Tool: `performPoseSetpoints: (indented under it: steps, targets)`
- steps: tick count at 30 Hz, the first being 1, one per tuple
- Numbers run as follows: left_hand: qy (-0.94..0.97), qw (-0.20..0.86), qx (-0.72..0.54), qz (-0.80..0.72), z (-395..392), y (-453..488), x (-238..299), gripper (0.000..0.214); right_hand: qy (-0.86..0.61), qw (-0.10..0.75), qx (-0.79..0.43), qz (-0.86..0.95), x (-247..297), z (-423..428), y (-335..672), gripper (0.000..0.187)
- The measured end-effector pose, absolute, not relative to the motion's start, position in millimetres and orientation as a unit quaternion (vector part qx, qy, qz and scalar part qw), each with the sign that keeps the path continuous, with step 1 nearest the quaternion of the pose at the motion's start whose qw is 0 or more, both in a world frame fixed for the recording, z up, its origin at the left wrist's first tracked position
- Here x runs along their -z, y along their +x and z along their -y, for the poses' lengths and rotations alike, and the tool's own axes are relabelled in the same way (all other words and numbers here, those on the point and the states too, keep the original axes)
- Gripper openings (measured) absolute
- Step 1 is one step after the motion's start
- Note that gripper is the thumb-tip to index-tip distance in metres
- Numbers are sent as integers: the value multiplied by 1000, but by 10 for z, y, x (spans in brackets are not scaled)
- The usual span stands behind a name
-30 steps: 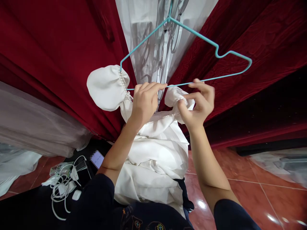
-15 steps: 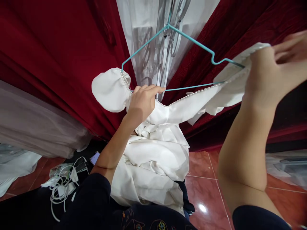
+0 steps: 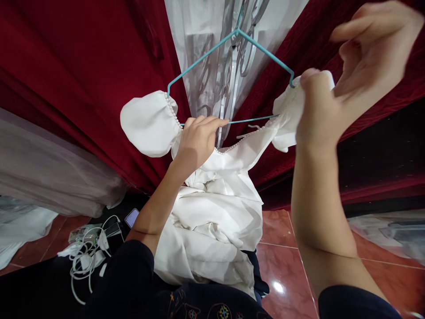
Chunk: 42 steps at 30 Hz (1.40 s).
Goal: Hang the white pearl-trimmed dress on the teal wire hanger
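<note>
A white dress (image 3: 219,212) with a pearl-beaded neckline hangs on a light-blue hanger (image 3: 265,51), its skirt bunched over my lap. My left hand (image 3: 199,137) is closed around the hanger's lower bar at the neckline; its palm side is hidden. The left puffed sleeve (image 3: 149,124) lies over one end of the hanger. At the other end, the right sleeve (image 3: 287,110) covers the hanger's tip. My right hand (image 3: 358,66) is beside that sleeve with fingers spread and slightly blurred, the thumb against the fabric.
Red curtains (image 3: 83,66) hang on both sides of a white ornate metal frame (image 3: 229,84). At lower left, tangled white cables (image 3: 83,266) and a phone (image 3: 132,218) lie on a black surface. Reddish floor tiles (image 3: 279,252) show below, with pale sheer fabric (image 3: 392,230) at right.
My right hand has moved left and up, its fingers opening. The right sleeve has come inward over the hanger's end, and the stretched neckline has slackened. My left hand stays put.
</note>
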<state>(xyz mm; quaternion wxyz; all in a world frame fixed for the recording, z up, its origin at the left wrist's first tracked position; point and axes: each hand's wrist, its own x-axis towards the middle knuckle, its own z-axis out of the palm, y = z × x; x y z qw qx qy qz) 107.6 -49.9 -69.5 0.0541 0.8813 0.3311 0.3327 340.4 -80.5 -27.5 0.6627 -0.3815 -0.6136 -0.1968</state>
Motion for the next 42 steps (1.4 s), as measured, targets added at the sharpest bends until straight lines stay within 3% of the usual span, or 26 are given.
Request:
performPoseSetpoints:
  steps: [2, 6, 9, 14, 21, 27, 31, 35, 37, 39, 42]
  targets:
    - [879, 44, -342, -330, 492, 1065, 712, 45, -332, 619, 239, 671, 487, 821, 3207, 15]
    - [881, 52, -370, -291, 432, 1064, 789, 34, -414, 473, 168, 760, 1000, 765, 2884, 30]
    - [847, 43, -452, -276, 406, 1041, 877, 33, -434, 526, 166, 713, 1214, 727, 2811, 34]
    - [691, -53, -650, -312, 271, 813, 885, 25, -427, 554, 202, 685, 1225, 750, 2756, 15]
    - [669, -40, -627, -398, -290, 317, 595, 55, -434, 563, 173, 682, 1237, 718, 2742, 16]
    - [598, -42, -704, -381, -521, -179, 656, 43, -433, 544, 139, 705, 1208, 702, 2937, 16]
    - [645, 50, -640, -415, -432, -334, 939, 9, -432, 553, 118, 703, 1190, 683, 2974, 23]
    - [777, 155, -480, -376, -83, -87, 1114, 6, -409, 579, 121, 695, 1209, 631, 2930, 27]
    - [839, 196, -388, -327, 132, 137, 1126, 19, -419, 580, 127, 687, 1216, 609, 2909, 25]
    - [871, 188, -367, -266, 326, 371, 1095, 27, -439, 572, 129, 680, 1213, 600, 2900, 25]
    - [861, 92, -439, -237, 505, 655, 979, 29, -434, 579, 131, 677, 1189, 627, 2901, 26]
